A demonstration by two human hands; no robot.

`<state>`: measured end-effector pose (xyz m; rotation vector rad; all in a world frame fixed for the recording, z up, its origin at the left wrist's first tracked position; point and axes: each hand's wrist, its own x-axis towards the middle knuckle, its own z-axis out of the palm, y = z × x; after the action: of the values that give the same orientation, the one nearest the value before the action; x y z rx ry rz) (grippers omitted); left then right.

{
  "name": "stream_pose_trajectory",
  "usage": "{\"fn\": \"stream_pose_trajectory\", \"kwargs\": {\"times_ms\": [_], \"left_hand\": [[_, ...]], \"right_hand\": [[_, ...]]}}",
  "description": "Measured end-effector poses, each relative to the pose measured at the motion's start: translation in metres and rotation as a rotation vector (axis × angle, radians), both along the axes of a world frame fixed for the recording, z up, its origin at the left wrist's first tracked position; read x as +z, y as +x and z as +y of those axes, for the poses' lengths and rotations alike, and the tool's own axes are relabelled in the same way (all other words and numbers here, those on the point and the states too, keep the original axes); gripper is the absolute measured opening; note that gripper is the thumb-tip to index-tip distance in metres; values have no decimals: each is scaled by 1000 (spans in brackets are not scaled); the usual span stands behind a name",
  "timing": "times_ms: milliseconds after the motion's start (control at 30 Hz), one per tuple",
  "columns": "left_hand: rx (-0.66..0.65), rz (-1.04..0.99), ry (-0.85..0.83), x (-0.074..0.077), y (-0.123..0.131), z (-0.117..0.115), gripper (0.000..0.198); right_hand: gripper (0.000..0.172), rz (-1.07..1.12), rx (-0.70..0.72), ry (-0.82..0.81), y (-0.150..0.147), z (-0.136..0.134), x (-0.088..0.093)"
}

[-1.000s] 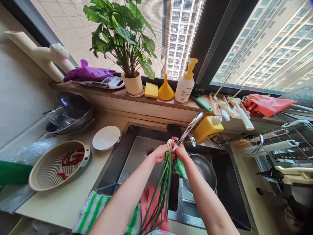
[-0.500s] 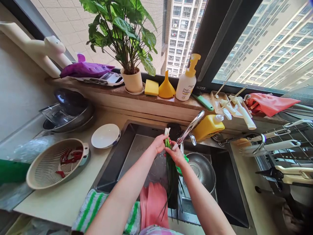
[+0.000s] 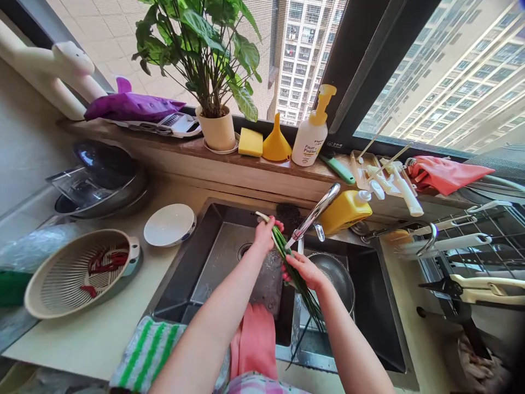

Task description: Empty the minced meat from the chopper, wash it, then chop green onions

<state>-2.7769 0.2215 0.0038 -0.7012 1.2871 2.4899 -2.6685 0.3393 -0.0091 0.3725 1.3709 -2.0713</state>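
A bunch of green onions [image 3: 301,284] is held over the sink [image 3: 213,262], slanting from white ends at upper left to dark green tips at lower right. My left hand [image 3: 266,234] is closed around it near the white ends. Lower down, my right hand [image 3: 302,269] wraps the green leaves, with its fingertips partly behind them. The chrome faucet [image 3: 315,213] ends just above the leaves, between my hands. Beneath my right hand and forearm, a frying pan [image 3: 334,279] sits in the right basin, partly covered.
A colander [image 3: 45,279] holding red chillies and a white bowl [image 3: 170,225] stand on the left counter. Pink gloves [image 3: 256,339] and a striped towel [image 3: 143,350] drape the front edge. Right are a yellow bottle [image 3: 342,213], a wire rack [image 3: 498,251] and pruning shears [image 3: 471,287].
The green onions have swung from nearly upright to a slant, white ends leftward and leaves rightward. My left hand moved slightly left, my right hand slid lower along the leaves. The view shifted a little.
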Motion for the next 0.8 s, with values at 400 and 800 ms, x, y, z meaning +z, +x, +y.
{"fn": "stream_pose_trajectory", "kwargs": {"times_ms": [400,800], "left_hand": [[-65,-39,203,3,22,-8,23],[-84,-23,174,-4,37,-26,19]], "right_hand": [[51,50,-138,97,25,-13,-5],[40,177,-67,314,22,-30,-13]]}}
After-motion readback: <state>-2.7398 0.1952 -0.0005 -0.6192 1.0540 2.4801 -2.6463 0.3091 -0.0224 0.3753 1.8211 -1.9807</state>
